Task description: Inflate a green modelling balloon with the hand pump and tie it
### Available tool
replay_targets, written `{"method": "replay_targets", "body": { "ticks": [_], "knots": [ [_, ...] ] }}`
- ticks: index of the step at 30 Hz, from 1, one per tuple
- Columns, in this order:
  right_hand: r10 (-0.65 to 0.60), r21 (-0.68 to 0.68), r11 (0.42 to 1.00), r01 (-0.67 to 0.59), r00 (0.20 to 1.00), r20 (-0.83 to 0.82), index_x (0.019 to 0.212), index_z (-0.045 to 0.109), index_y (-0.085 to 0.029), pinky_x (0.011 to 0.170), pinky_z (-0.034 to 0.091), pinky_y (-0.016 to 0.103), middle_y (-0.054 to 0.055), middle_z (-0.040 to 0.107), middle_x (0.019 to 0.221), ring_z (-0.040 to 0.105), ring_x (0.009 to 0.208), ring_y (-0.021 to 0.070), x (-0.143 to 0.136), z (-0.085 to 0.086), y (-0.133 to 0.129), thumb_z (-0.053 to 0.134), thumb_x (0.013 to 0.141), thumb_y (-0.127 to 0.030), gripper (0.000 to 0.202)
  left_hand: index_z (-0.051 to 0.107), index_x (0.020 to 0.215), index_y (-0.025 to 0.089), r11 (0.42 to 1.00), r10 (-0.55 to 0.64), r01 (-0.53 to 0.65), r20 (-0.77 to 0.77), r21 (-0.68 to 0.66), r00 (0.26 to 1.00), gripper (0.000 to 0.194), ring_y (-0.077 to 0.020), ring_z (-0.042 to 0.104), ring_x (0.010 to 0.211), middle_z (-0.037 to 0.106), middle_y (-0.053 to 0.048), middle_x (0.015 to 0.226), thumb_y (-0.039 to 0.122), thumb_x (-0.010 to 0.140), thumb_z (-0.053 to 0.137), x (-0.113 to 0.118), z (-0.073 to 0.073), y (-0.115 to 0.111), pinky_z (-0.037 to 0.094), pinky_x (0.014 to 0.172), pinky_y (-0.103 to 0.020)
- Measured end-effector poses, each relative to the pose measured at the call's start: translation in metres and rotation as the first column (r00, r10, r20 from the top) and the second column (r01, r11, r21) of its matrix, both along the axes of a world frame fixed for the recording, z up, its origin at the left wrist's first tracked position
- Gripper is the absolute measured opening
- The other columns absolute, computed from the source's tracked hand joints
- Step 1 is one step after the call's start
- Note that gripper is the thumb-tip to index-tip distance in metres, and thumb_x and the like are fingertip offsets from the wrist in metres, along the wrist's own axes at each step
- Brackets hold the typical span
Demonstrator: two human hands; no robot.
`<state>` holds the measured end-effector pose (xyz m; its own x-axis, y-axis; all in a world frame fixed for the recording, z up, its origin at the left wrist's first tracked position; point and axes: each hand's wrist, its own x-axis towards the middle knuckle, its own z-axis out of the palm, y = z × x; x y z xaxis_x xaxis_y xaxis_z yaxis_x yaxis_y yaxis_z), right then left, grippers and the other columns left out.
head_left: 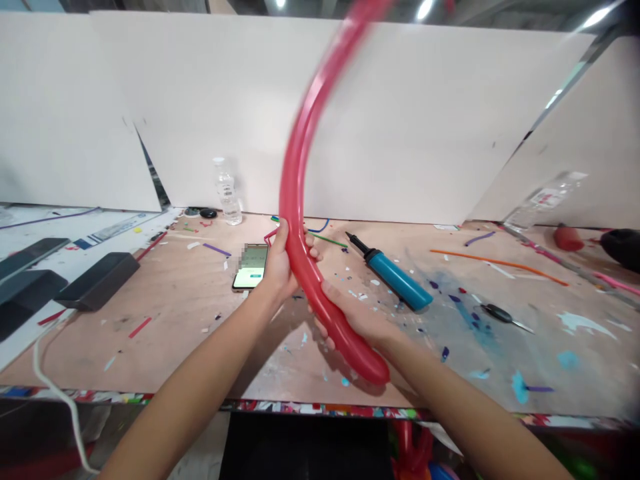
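Note:
A long inflated red modelling balloon (295, 167) curves from the top of the view down toward the table's front edge. My left hand (281, 267) is wrapped around its middle stretch, thumb on the near side. Lower down, my right hand (353, 310) also grips the balloon, its fingertips showing beneath. The rounded lower end pokes out past my right hand, and the blurred upper part runs out of the frame. Just left of my left hand lies a phone (245, 279) with its screen lit. A blue hand pump (400, 277) rests to the right of my right hand.
Clear bottles (227, 193) stand or lean along the white board (390, 133) at the back. On the right are an uninflated orange balloon (500, 262) and a black-handled tool (500, 315). Dark boxes (100, 280) and a white cable (43, 367) are at left. Balloon scraps litter the table.

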<state>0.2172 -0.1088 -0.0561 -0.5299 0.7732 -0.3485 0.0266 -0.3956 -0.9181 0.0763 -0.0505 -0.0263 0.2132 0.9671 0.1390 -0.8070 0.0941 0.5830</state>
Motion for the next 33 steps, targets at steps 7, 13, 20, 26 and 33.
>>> {"method": "replay_targets", "body": {
  "ticks": [7, 13, 20, 26, 33],
  "knots": [
    [-0.548, 0.789, 0.556, -0.263, 0.597, 0.585, 0.101, 0.062, -0.019, 0.067, 0.043, 0.034, 0.012, 0.069, 0.090, 0.063, 0.080, 0.0276, 0.067, 0.016, 0.035, 0.057, 0.084, -0.058, 0.043, 0.063, 0.083, 0.022, 0.891, 0.442, -0.438, -0.010, 0.122, 0.897, 0.016, -0.0119, 0.064, 0.066, 0.062, 0.003, 0.071, 0.028, 0.073, 0.074, -0.062, 0.038, 0.028, 0.056, 0.076, -0.030],
    [-0.813, 0.798, 0.421, -0.432, 0.211, 0.543, 0.116, 0.055, -0.016, 0.071, 0.043, 0.035, 0.014, 0.069, 0.096, 0.064, 0.088, 0.0312, 0.121, 0.017, 0.053, 0.056, 0.085, -0.043, 0.041, 0.061, 0.071, 0.022, 0.772, 0.635, -0.636, 0.027, 0.003, 0.772, 0.012, -0.0103, 0.066, 0.078, 0.066, 0.003, 0.074, 0.024, 0.081, 0.067, -0.113, 0.028, 0.038, 0.055, 0.086, -0.023],
    [-0.898, 0.820, 0.332, -0.466, 0.110, 0.426, 0.119, 0.057, -0.013, 0.083, 0.042, 0.040, 0.014, 0.068, 0.100, 0.061, 0.094, 0.0314, 0.139, -0.003, 0.071, 0.054, 0.082, -0.034, 0.042, 0.066, 0.089, 0.021, 0.836, 0.536, -0.540, -0.066, -0.099, 0.842, 0.013, -0.0172, 0.068, 0.093, 0.071, -0.003, 0.099, 0.031, 0.081, 0.070, -0.124, -0.007, 0.035, 0.056, 0.091, -0.039],
    [-0.938, 0.852, 0.264, -0.452, 0.085, 0.335, 0.123, 0.057, -0.012, 0.093, 0.039, 0.047, 0.017, 0.064, 0.110, 0.055, 0.104, 0.0341, 0.153, -0.011, 0.069, 0.055, 0.082, -0.034, 0.047, 0.067, 0.083, 0.021, 0.823, 0.565, -0.566, -0.038, -0.047, 0.824, 0.009, -0.0134, 0.068, 0.093, 0.073, -0.002, 0.093, 0.020, 0.089, 0.060, -0.143, -0.017, 0.043, 0.059, 0.085, -0.028],
    [-0.993, 0.912, 0.085, -0.401, 0.037, 0.109, 0.143, 0.037, -0.015, 0.103, 0.018, 0.071, 0.024, 0.024, 0.149, 0.019, 0.139, 0.0464, 0.133, 0.012, 0.052, 0.058, 0.080, -0.030, 0.068, 0.065, 0.102, 0.022, 0.935, 0.354, -0.355, -0.033, -0.006, 0.934, 0.023, -0.0130, 0.069, 0.085, 0.071, -0.003, 0.100, 0.033, 0.082, 0.069, -0.084, -0.017, 0.019, 0.058, 0.081, -0.028]
  ]
}}
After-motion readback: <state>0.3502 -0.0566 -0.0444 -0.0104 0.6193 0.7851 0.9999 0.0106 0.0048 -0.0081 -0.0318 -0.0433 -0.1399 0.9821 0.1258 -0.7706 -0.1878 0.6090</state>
